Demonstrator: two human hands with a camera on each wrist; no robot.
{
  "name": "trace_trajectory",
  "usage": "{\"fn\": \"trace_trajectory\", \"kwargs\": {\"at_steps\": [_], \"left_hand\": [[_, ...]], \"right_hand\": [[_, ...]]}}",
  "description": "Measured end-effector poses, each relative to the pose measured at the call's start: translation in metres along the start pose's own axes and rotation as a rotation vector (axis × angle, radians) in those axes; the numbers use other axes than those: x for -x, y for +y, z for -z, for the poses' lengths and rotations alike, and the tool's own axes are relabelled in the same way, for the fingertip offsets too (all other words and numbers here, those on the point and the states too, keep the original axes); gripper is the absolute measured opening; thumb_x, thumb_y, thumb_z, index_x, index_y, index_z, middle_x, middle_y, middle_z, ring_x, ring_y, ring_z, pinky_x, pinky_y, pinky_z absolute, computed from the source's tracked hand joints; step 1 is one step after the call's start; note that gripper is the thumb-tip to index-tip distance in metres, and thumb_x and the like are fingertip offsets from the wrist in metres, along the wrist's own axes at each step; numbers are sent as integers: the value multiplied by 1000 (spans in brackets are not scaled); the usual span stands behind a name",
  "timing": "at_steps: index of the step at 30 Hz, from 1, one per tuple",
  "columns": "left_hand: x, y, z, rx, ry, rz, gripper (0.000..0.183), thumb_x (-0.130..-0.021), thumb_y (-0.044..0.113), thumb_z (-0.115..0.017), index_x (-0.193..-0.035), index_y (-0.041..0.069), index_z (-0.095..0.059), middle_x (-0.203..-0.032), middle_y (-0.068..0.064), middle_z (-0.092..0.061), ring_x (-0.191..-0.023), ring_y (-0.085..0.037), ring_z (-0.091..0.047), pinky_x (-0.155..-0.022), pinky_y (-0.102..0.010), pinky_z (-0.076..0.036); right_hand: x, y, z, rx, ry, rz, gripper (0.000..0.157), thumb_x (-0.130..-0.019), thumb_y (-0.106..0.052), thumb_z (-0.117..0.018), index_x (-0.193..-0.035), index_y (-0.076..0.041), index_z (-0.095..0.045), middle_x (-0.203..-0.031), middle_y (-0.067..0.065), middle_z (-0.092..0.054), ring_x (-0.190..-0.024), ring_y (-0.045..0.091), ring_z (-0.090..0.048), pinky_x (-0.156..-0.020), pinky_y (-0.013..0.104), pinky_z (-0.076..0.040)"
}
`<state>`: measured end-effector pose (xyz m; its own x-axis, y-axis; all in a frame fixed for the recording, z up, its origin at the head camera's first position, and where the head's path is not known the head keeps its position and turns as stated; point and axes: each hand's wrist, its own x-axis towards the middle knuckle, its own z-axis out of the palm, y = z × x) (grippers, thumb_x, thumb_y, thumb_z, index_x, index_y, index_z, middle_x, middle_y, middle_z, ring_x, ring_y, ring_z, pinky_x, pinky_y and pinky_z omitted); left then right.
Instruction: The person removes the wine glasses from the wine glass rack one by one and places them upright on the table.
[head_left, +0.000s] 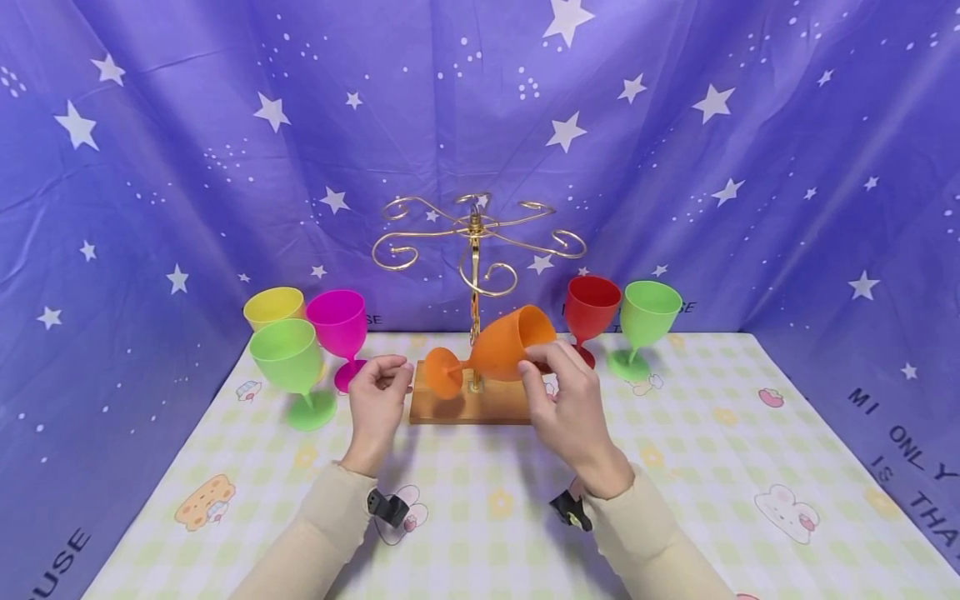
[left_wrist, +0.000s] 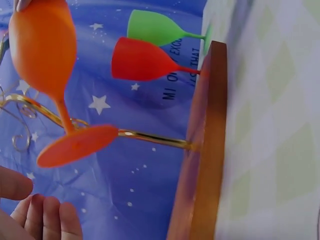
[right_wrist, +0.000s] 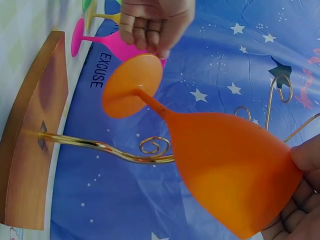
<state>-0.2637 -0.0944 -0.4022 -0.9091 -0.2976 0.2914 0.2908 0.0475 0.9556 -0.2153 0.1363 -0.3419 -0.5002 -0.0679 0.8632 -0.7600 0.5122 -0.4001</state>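
An orange goblet (head_left: 498, 346) is held in the air, tilted on its side, with its bowl to the right and its foot to the left. My right hand (head_left: 566, 400) pinches the bowl near the rim, thumb on one side and fingers on the other, as the right wrist view shows. Left of the goblet's foot, my left hand (head_left: 378, 404) hovers with loosely bent fingers and nothing in them. Behind the goblet stands a gold wire rack (head_left: 475, 250) with several curled arms, on a wooden base (head_left: 442, 408).
At the left stand a yellow goblet (head_left: 273, 307), a magenta goblet (head_left: 337, 323) and a green goblet (head_left: 285, 357). A red goblet (head_left: 592, 307) and another green goblet (head_left: 649, 310) are at the right. A checked cloth (head_left: 495, 550) covers the table; a starry curtain (head_left: 420, 108) surrounds it.
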Motion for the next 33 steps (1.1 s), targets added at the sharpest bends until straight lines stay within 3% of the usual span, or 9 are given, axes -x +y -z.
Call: {"fn": "trace_trajectory", "kwargs": {"at_steps": [5,14,23,29,33], "left_hand": [[-4,-11,2,-52,-4,88,15,-84,2,-67,-97,-5,-67,-80,-11,-65,-66,-21,-63,-62,-27,-55],[-8,-26,5,-223,-125,200,26,-82,0,-65,-107,-6,-67,-96,-18,-67,-83,-21,-61,-68,-22,-49],[-9,-41,10,-141,-156,355,31,-81,-2,-62,-111,-9,-63,-96,-18,-63,-78,-22,-62,-68,-27,-51],[-9,-43,11,-156,-186,385,31,-81,-3,-62,-110,-10,-63,-103,-22,-63,-82,-24,-63,-77,-33,-51],[-9,-46,11,-227,-222,377,33,-81,-4,-63,-113,-9,-62,-105,-23,-64,-90,-26,-63,-82,-35,-51]], "right_hand": [[0,-1,3,14,-10,-6,5,-87,-2,-61,-89,-2,-65,-82,4,-60,-77,17,-59,-76,22,-48],[-3,-2,6,38,-5,-5,8,-83,2,-63,-89,-3,-65,-80,4,-60,-75,18,-58,-74,25,-47],[-3,0,9,50,-13,-4,8,-84,1,-62,-88,-4,-65,-80,0,-59,-76,13,-55,-73,24,-46],[-4,0,11,62,-24,-21,7,-84,2,-62,-88,-3,-65,-80,1,-59,-76,13,-56,-74,22,-47],[-5,1,13,70,-26,-29,7,-84,3,-62,-88,-2,-66,-81,2,-60,-76,13,-56,-74,22,-47]]}}
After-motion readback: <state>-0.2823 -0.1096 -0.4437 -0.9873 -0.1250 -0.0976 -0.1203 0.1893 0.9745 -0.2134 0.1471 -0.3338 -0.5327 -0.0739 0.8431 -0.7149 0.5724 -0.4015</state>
